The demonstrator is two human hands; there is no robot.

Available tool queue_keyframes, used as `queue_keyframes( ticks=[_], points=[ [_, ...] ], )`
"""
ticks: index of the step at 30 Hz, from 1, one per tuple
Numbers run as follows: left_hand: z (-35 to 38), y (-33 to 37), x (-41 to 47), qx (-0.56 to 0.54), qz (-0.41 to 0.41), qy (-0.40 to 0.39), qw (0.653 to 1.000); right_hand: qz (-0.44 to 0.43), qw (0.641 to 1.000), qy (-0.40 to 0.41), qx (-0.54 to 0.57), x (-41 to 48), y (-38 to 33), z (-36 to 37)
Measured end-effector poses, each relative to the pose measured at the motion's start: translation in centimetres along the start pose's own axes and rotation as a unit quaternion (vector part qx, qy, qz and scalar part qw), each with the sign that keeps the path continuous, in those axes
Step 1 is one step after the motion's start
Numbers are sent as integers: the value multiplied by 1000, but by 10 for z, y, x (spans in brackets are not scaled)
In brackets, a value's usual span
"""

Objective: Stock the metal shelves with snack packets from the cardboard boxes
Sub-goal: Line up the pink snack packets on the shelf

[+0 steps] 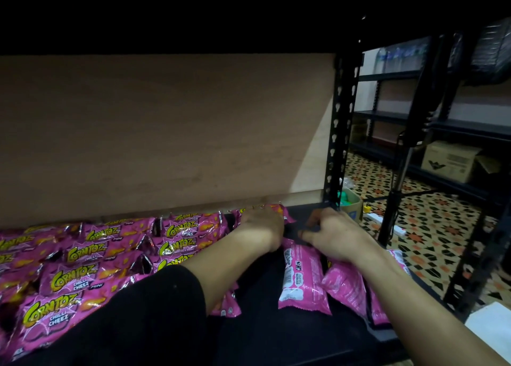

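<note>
The left of the shelf (pixel 257 296) is filled by Corntoz packets (pixel 69 280). A bare strip is left down the middle, bounded on the right by face-down pink packets (pixel 302 277). Reach is stopped behind by the back board (pixel 166 130) and, at the right corner, by the slotted upright (pixel 341 133).

- Back panel (pixel 166 130): plain brown board across the far side, dim, with a brighter wedge of light at its right edge.
- Shelf upright (pixel 341 133): black metal post with keyhole slots, standing just beside the panel's right edge.
- Floor (pixel 431 219): tiles patterned with orange, black and cream star motifs, at the right.
- Far racks (pixel 392 75): black metal shelving, far right, against a pale wall (pixel 369 59).
- Stand (pixel 401 177): slanted metal pole rising from the floor between upright and racks.
- Upper field: unlit, black.
</note>
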State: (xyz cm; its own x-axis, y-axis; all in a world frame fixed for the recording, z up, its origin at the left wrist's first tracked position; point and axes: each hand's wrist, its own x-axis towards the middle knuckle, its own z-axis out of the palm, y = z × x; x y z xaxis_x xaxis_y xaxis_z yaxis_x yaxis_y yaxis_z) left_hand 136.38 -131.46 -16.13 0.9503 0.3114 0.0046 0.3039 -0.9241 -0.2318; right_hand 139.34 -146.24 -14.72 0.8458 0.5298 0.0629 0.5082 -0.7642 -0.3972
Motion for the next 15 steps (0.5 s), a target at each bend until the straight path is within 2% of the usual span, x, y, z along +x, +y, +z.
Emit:
queue_keyframes(
  ticks=[9,12,15],
  points=[
    [-10,-16,0,-25,0,36,999,-48,998,29,-20,-12,-7,-8],
    [-9,-23,-2,-67,21,56,996,-77,996,47,-22,-22,-11,-9],
    [-13,-31,-7,-102,28,78,991,-116,990,-5,-84,-39,-22,-10]
  ],
)
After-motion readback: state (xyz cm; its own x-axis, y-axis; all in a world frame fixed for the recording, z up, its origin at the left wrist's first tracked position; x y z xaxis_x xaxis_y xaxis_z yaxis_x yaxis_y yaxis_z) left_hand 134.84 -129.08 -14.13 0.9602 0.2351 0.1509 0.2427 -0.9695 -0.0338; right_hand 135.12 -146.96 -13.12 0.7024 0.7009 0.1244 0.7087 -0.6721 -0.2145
